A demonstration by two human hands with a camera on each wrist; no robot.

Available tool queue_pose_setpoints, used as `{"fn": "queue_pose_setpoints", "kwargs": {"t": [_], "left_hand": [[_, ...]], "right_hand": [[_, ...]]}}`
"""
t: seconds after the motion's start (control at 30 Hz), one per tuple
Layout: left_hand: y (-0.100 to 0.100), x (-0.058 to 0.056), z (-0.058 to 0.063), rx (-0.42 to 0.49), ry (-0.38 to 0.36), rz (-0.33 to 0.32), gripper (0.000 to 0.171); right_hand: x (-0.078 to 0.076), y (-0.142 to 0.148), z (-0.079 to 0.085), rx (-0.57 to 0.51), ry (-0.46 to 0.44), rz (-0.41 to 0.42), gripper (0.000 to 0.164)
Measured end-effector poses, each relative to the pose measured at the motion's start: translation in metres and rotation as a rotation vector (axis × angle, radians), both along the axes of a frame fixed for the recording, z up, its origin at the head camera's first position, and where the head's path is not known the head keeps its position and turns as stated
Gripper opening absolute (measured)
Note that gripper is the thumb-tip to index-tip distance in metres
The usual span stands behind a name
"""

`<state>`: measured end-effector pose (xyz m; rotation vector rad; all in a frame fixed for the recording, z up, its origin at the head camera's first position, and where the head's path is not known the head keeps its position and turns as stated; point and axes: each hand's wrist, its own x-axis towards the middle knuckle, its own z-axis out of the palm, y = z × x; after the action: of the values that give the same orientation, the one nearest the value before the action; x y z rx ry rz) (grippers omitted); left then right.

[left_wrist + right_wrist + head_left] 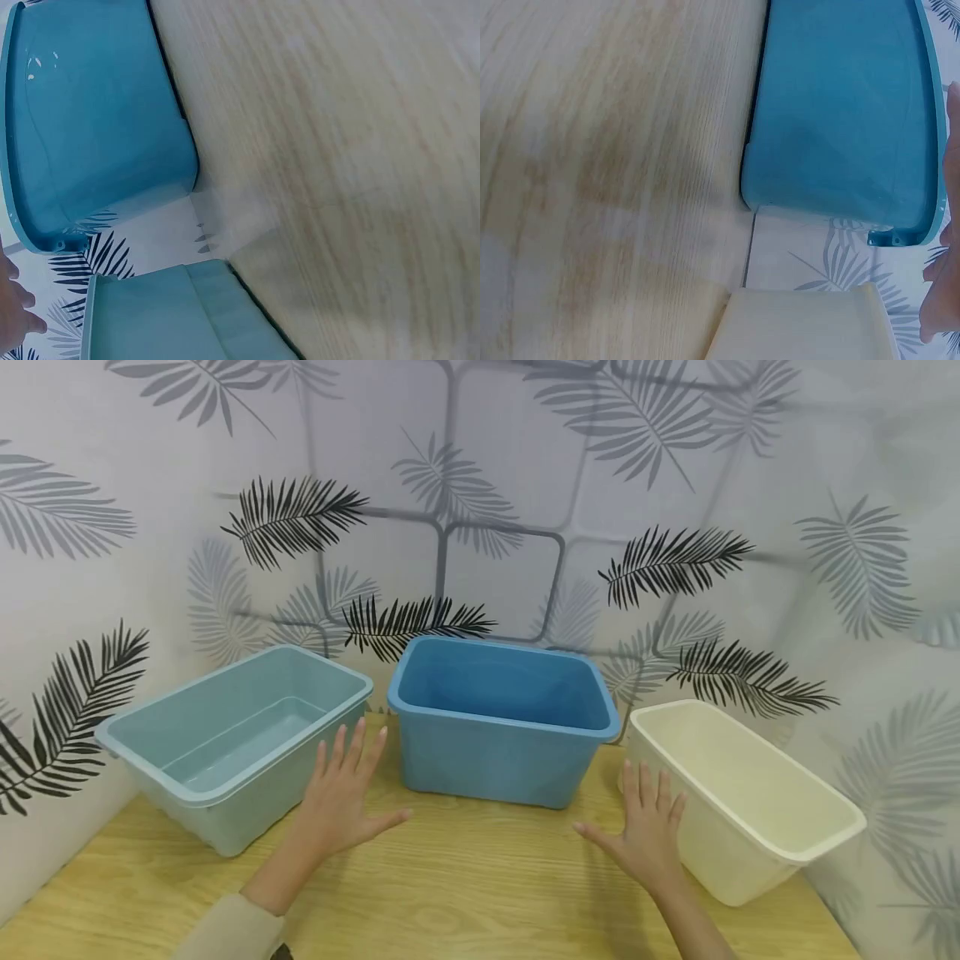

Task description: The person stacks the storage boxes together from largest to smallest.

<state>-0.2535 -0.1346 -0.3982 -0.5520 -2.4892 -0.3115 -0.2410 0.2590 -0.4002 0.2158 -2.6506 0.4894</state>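
My left hand point(341, 802) is held over the table with its fingers spread and nothing in it; in the head view it overlaps the near right side of a pale green-grey plastic bin point(262, 777). The right hand point(648, 831), also spread and holding nothing, overlaps the left side of a cream bin point(750, 802). Between and behind the hands stands a blue bin point(495, 760), its inside bare. In the left wrist view, fingertips point(19, 300) show at the left edge; the right wrist view has part of the right hand point(945, 277) at its right edge.
All three bins stand upright on a wood-grain table point(465, 885), the outer two angled inward. Behind them rises a pale wall covering point(502, 468) with a leaf pattern, close to the back of the blue bin.
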Motion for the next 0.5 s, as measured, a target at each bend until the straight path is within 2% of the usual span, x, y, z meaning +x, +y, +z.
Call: {"fn": "queue_pose_setpoints", "kwargs": {"t": [0.23,0.5], "left_hand": [[0.004,-0.006,0.006,0.036,-0.05,0.004,0.109],[0.009,-0.014,0.013,0.078,-0.055,-0.004,0.11]], "right_hand": [[-0.005,0.0,0.003,-0.01,0.016,-0.005,0.112],[-0.014,-0.003,0.009,-0.027,0.099,0.021,0.113]]}}
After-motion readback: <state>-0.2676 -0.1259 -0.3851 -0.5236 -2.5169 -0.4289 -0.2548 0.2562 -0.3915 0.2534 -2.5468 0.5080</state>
